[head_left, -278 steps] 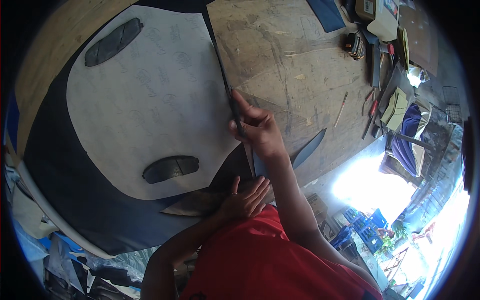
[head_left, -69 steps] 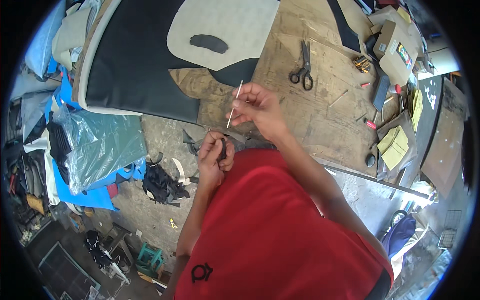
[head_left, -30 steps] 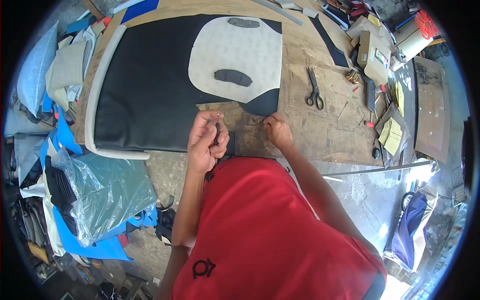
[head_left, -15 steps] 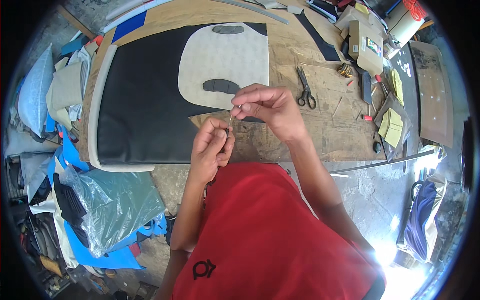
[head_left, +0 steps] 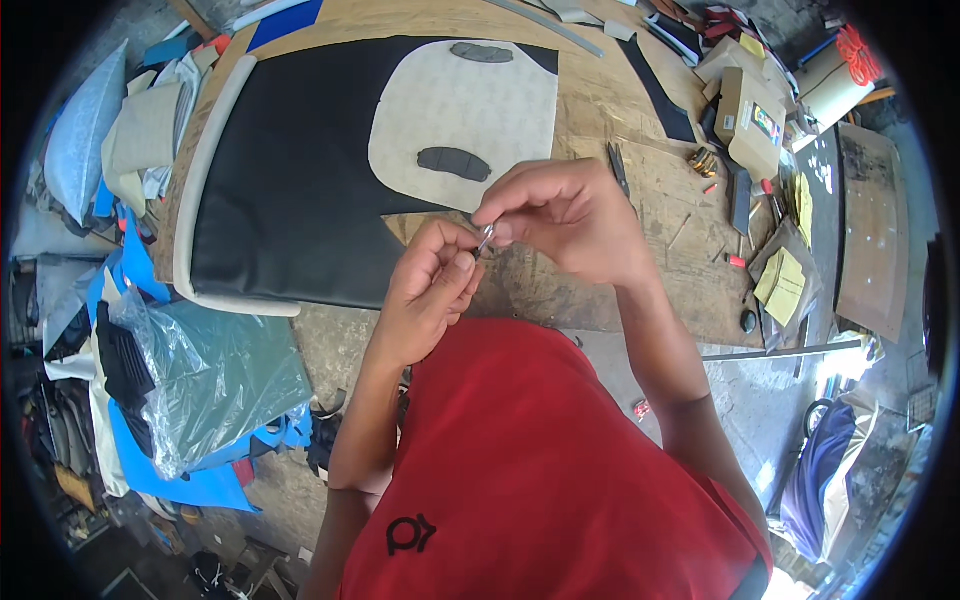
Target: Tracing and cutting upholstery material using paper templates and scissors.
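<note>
In front of my chest, above the table's near edge, my left hand [head_left: 432, 292] pinches a slim dark object with a shiny metal end [head_left: 486, 238]. Its exact kind is too small to make out. Thumb and forefinger of my right hand [head_left: 580, 220] close on the metal end from the other side. Beyond them lies a pale, round-cornered sheet [head_left: 440, 105] with two dark grey oval pieces, one near [head_left: 453, 162] and one far [head_left: 482, 52]. Under it spreads a large black leather-like sheet [head_left: 290, 180]. Scissors [head_left: 619, 168] show only partly behind my right hand.
The wooden table [head_left: 600, 300] carries a tape roll [head_left: 704, 162], an open cardboard box [head_left: 748, 120] and yellow paper slips [head_left: 780, 282] at the right. Left of the table are a plastic-wrapped green bundle [head_left: 225, 370] and stacked cushions [head_left: 85, 140].
My view has shifted slightly. My hands have come closer together around the slim object, which now tilts to the right. My right hand now covers the scissors' handles.
</note>
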The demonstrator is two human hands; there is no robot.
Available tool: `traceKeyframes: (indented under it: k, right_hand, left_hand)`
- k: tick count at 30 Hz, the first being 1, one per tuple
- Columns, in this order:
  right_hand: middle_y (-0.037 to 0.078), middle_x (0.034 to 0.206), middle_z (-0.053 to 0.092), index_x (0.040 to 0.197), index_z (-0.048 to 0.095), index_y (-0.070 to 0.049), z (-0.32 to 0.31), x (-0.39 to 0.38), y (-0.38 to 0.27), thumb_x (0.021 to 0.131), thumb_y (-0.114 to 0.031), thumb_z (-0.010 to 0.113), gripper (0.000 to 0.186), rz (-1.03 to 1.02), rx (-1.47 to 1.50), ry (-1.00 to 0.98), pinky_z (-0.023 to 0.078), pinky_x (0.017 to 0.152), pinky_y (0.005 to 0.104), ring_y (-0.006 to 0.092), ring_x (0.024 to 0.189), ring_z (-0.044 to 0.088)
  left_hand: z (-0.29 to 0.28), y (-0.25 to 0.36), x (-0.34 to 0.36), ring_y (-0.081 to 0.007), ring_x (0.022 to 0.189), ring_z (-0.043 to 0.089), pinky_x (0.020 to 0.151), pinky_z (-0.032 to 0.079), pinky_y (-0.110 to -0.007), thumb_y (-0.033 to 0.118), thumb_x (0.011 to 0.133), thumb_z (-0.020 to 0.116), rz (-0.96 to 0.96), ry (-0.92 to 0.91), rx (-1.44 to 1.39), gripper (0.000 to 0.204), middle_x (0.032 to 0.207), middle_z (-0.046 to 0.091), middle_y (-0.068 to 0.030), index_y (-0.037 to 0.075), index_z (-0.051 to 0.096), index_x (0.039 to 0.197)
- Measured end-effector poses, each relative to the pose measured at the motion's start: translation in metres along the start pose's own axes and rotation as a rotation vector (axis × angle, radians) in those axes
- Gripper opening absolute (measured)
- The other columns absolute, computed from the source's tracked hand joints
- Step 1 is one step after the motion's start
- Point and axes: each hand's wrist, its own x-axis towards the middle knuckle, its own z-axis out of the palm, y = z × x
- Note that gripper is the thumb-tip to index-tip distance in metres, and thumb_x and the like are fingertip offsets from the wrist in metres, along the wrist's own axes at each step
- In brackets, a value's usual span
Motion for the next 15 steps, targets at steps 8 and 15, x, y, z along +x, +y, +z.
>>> traceKeyframes:
  k: [8, 15]
  right_hand:
    - [0.009, 0.094, 0.073, 0.096, 0.075, 0.004, 0.0042, 0.001, -0.0029, 0.081, 0.025, 0.064, 0.028, 0.069, 0.058, -0.009, 0.054, 0.074, 0.0212, 0.0131, 0.081, 0.068]
    - [0.008, 0.091, 0.074, 0.095, 0.076, 0.003, 0.0048, 0.0012, -0.0088, 0.08, 0.024, 0.067, 0.027, 0.034, -0.17, -0.076, 0.054, 0.072, 0.02, 0.0122, 0.078, 0.068]
  left_hand:
    - [0.0029, 0.002, -0.0052, -0.0041, 0.058, 0.034, 0.049, 0.025, -0.018, 0.012, 0.106, 0.054, 0.015, 0.034, -0.006, 0.012, 0.08, 0.055, -0.0039, 0.004, 0.049, 0.115]
    - [0.0101, 0.0077, -0.0096, -0.0051, 0.06, 0.04, 0.052, 0.03, -0.019, 0.006, 0.103, 0.053, 0.044, 0.098, 0.098, 0.011, 0.08, 0.056, -0.0041, 0.004, 0.049, 0.113]
